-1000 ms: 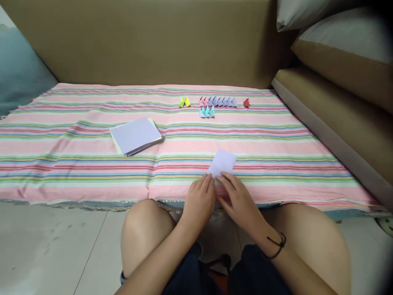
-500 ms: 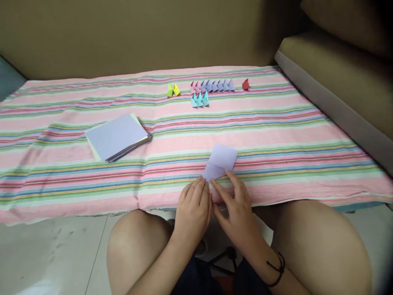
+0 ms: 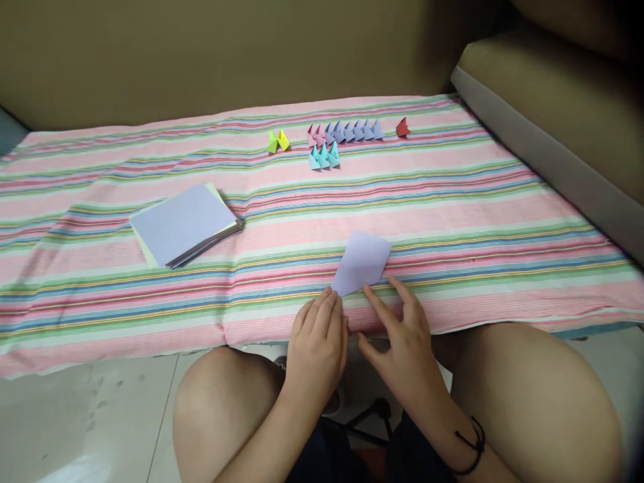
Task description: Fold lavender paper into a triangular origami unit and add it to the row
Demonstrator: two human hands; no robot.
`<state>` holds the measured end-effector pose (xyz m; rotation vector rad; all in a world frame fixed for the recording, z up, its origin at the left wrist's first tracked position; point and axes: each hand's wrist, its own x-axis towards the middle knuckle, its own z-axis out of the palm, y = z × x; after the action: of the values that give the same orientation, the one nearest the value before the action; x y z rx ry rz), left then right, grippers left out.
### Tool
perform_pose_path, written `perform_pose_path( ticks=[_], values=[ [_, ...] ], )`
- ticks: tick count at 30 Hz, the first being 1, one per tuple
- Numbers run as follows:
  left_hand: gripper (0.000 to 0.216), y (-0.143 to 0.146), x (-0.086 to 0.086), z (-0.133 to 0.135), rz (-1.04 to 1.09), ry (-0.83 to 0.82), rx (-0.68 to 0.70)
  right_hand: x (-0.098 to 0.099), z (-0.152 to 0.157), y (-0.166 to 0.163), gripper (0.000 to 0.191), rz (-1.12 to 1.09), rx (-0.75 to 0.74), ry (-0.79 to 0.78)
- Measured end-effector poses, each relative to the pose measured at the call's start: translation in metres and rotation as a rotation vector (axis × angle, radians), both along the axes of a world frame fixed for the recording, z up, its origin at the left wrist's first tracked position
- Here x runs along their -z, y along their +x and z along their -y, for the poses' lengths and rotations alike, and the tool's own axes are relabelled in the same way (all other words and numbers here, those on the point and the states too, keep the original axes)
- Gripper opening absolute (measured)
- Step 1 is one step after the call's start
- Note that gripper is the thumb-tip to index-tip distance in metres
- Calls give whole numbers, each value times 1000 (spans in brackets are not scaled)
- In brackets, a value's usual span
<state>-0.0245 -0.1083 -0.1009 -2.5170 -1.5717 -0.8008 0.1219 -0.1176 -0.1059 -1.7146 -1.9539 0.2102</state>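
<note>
A light purple sheet of paper [image 3: 361, 260], four-sided with a pointed lower left corner, lies near the front edge of the striped cloth. My left hand [image 3: 316, 335] keeps its fingers together on that corner, pinning it; its thumb is mostly hidden. To the right, my right hand [image 3: 402, 332] has its fingers spread. Its index fingertip is at the paper's lower edge, and the middle fingertip rests just right of the paper. Nothing is gripped in the right hand.
Folded paper pieces stand farther back: several purple and pink ones [image 3: 347, 132], three turquoise ones [image 3: 325, 157], yellow-green ones [image 3: 278, 141] and a red one [image 3: 402, 127]. A paper stack [image 3: 186, 225] lies left. A sofa armrest [image 3: 553, 127] bounds the right side.
My right hand has shifted right, its fingers spreading wider and its middle finger coming off the paper. The line seen across the paper earlier no longer shows. My left hand stays on the corner.
</note>
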Motion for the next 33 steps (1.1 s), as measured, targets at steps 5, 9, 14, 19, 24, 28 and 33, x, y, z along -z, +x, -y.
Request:
perform_pose_path(
  ticks=[5,9,14,19,24,28,33],
  values=[
    [31,0,-1,1,15,-6,0,2,-1,5,64,5,18,10],
    [22,-1,-5,-4,-3,-1,-13,1,-2,10,69,-22,-6,21],
    [18,-3,-15,-22,-123,-28,19,-17,-17,20,55,-56,-97,73],
    [13,-5,-26,-38,-326,-9,122,-38,-53,20,29,109,-501,67],
    [15,-8,-42,-55,-102,-71,62,-66,-88,16,22,92,-573,55],
    [16,-13,-63,-79,424,-336,125,-95,-109,18,16,-102,-561,-62],
    [16,-18,-73,-100,697,-593,205,-102,-121,22,19,-315,-476,-271]
  ],
)
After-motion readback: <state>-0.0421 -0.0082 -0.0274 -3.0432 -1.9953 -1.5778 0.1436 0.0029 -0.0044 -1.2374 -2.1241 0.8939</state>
